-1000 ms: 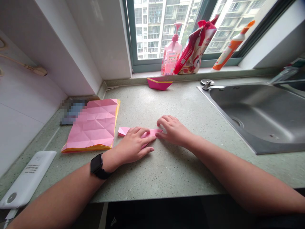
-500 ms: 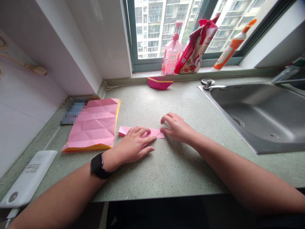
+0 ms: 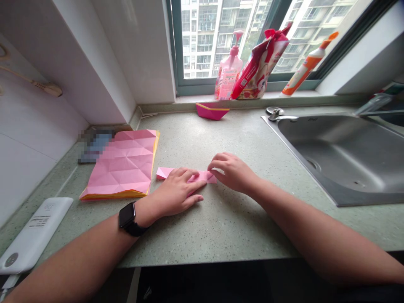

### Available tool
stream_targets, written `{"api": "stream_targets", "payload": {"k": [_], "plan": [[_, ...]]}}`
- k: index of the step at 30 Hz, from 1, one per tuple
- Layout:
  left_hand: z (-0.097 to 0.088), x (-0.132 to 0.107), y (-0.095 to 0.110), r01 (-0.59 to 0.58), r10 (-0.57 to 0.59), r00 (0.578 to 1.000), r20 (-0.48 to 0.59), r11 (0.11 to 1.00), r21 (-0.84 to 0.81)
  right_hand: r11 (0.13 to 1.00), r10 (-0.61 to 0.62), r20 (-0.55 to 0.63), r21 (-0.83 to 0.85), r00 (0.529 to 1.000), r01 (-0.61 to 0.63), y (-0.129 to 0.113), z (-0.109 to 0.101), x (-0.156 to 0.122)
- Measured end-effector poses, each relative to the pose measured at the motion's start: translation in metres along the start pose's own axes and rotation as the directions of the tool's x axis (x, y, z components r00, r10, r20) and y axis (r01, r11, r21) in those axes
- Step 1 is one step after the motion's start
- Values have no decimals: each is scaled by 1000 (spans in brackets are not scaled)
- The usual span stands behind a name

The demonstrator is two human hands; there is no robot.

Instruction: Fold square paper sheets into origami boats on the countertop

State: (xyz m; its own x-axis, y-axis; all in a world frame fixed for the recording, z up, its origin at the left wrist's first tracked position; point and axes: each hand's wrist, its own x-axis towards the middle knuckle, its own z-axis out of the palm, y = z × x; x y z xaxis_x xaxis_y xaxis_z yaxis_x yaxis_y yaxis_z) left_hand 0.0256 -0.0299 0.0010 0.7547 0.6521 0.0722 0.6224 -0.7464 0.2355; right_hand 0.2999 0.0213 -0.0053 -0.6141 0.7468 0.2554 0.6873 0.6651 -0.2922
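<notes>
A folded strip of pink paper [image 3: 164, 172] lies flat on the speckled green counter [image 3: 221, 227]. My left hand [image 3: 176, 192], with a black watch on the wrist, lies flat on the strip's middle, fingers stretched out and pressing it down. My right hand [image 3: 232, 171] rests at the strip's right end, fingers curled, with the fingertips pressing on the paper's edge. Most of the strip is hidden under the left hand.
A stack of creased pink and yellow sheets [image 3: 124, 164] lies to the left. A folded magenta paper boat [image 3: 211, 111] sits by the window ledge, under a pink pump bottle [image 3: 227, 75], a red pouch [image 3: 259, 63] and an orange-capped bottle [image 3: 304, 67]. A steel sink [image 3: 344, 151] is at right, a white power bank [image 3: 33, 235] at near left.
My right hand slid right along the strip's end, then came back a little to the left, fingers curling onto the edge. The left hand has stayed put.
</notes>
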Motion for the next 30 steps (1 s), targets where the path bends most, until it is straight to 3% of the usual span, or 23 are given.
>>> {"api": "stream_targets", "payload": {"k": [6,11,17,21,30], "plan": [[-3,-3,-6,-50,44,996,-74,995,-86,998,-62,124,13,990,60,-13,1,-1],[-20,-11,-27,22,-36,986,-162,995,-93,996,-48,125,-75,991,57,-8,-4,-3],[-37,-17,-46,35,-39,989,-146,999,-24,975,53,55,-218,997,-40,15,-9,-3],[-36,-16,-47,4,-9,993,-121,999,-41,955,108,36,-280,994,-94,21,-9,-3],[-30,-12,-44,5,-17,995,-97,993,-115,965,93,1,-245,996,-90,21,2,-5]]}}
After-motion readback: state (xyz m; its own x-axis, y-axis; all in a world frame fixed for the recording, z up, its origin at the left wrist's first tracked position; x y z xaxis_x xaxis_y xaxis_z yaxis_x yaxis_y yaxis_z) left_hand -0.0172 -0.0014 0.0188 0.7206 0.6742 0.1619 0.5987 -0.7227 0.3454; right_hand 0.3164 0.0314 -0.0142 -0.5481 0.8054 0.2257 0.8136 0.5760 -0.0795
